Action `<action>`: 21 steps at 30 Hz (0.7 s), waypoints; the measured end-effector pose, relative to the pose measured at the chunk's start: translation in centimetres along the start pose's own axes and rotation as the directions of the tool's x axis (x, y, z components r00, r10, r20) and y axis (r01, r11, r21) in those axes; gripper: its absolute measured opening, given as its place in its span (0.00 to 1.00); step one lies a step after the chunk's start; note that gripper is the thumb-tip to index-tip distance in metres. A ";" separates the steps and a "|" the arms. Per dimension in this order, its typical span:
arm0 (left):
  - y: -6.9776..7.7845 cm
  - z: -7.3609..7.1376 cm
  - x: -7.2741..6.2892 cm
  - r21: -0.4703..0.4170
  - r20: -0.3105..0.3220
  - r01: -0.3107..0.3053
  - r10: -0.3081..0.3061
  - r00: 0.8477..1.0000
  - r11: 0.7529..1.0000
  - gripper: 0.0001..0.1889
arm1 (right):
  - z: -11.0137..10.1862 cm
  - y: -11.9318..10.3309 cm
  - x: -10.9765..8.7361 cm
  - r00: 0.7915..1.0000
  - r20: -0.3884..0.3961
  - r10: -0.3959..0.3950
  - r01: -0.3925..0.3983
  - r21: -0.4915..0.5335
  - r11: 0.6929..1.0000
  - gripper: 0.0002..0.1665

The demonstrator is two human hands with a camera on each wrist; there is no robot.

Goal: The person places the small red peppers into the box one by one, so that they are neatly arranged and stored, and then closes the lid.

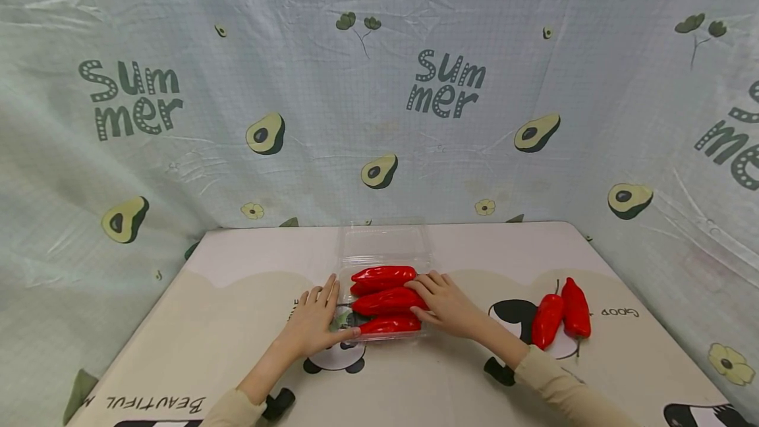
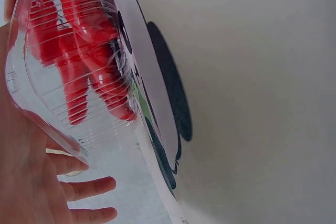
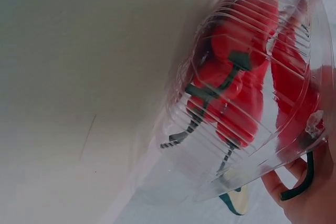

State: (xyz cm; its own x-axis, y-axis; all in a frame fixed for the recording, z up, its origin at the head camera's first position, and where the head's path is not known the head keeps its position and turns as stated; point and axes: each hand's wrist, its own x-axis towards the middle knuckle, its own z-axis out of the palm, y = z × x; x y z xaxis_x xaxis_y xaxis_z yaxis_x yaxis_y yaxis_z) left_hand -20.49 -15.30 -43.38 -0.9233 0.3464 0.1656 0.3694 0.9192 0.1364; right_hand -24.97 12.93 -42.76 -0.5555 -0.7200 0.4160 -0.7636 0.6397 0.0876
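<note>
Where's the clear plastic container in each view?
Head: lower centre, lid open at the back; container.
Left wrist: upper left; container.
Right wrist: right side, running from the top past centre; container.
Shared landmark: the red peppers inside it.

Red peppers (image 2: 86, 45) lie in a ribbed clear container (image 2: 50, 90) beside the left hand (image 2: 31, 182).
</note>
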 end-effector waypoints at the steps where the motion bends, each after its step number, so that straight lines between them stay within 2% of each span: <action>1: 0.0 0.0 0.0 0.001 0.001 0.001 -0.001 1.000 1.000 0.51 | 0.1 0.0 0.1 1.000 0.008 0.001 -0.001 -0.002 1.000 0.24; 15: 0.0 0.0 0.0 0.000 -0.003 0.000 0.000 1.000 1.000 0.51 | 0.5 -0.3 1.1 0.996 0.085 -0.005 0.003 0.019 1.000 0.24; 21: -0.1 0.3 0.1 0.026 -0.020 -0.006 0.007 1.000 1.000 0.52 | 0.6 -0.3 1.4 0.994 0.112 -0.007 0.004 0.027 1.000 0.23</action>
State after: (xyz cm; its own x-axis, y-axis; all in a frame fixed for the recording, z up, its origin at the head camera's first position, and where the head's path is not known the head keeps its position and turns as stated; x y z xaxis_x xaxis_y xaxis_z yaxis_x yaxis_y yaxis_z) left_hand -20.68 -15.33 -43.67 -0.9185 0.3488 0.1861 0.3723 0.9215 0.1103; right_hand -25.67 11.58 -42.78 -0.5832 -0.7502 0.3116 -0.7745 0.6292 0.0650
